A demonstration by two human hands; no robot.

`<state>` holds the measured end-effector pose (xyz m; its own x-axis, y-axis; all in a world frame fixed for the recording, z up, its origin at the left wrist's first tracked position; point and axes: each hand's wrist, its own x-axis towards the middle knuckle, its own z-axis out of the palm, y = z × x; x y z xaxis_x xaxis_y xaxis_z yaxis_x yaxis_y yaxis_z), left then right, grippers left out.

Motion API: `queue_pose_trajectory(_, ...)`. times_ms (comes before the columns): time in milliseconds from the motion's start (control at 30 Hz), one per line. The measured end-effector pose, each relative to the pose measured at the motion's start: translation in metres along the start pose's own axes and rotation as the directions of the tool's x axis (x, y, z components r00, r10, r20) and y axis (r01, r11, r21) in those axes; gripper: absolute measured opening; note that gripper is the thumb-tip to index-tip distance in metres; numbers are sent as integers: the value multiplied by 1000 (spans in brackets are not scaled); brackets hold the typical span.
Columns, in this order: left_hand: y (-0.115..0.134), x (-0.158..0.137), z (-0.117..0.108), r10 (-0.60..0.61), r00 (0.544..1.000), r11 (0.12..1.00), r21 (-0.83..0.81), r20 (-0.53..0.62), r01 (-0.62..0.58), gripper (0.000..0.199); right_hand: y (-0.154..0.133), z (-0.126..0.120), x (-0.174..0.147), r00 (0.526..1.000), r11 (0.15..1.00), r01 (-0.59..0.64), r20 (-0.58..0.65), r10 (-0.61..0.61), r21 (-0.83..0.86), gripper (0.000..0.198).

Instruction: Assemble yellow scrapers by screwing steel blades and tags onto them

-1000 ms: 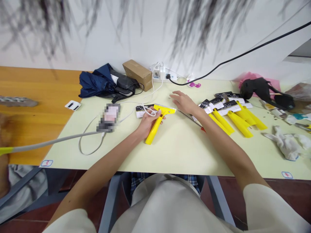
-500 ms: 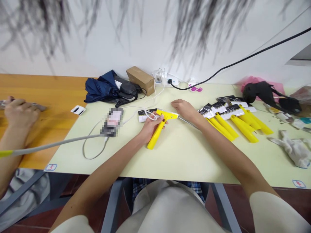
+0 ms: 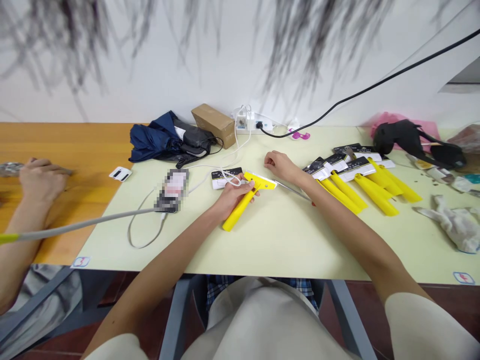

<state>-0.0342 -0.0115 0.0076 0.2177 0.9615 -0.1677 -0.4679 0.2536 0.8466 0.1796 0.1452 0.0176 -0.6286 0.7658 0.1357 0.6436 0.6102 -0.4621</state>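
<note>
A yellow scraper (image 3: 240,209) with a long handle and a wedge-shaped head is gripped by my left hand (image 3: 236,194), thumb across its neck. A small screw shows on the head, and a pale strip runs along its upper edge. My right hand (image 3: 279,166) rests just beyond the head, fingers curled together; whether it holds anything is hidden. Between the head and my right forearm lies a thin metal rod (image 3: 292,189), with a bit of red at its far end under the arm. A black-and-white card (image 3: 225,177) lies behind my left hand, a white cable across it.
Several yellow scrapers with header cards (image 3: 375,196) lie to the right, near a white glove (image 3: 455,227) and black straps (image 3: 405,137). A phone (image 3: 172,190) with a cable lies left. Behind are a cardboard box (image 3: 213,124) and power strip (image 3: 262,122). A co-worker's hand (image 3: 43,180) is far left.
The scraper has tilted a little: its head points lower to the right and its handle end has swung slightly left. My right hand has barely moved; its fingers look more curled.
</note>
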Motion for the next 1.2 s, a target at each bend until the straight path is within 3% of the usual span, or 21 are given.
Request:
queue_pose_trajectory(267,1,1,-1,-17,1000,1000,9,-7,17,50,-4,-9,-2,1000,1000,10,14,-10,14,15)
queue_pose_trajectory(467,2,2,-1,-34,999,999,41,-6,35,47,-48,-36,-16,963,927,266,-117,-242,266,8)
queue_pose_trajectory(567,0,3,-4,-16,1000,999,42,6,16,45,-69,-49,-24,944,882,330,-118,-308,336,5)
queue_pose_trajectory(767,-2,5,-6,-12,1000,999,33,-2,12,53,-80,-50,-30,926,897,376,-61,-373,233,15)
queue_pose_trajectory(933,0,5,-5,-20,1000,999,29,8,20,60,-76,-42,-31,942,927,331,-3,-336,176,24)
queue_pose_trajectory(1200,-1,6,-6,-18,1000,1000,17,15,18,56,-76,-39,-33,935,923,349,11,-355,160,25)
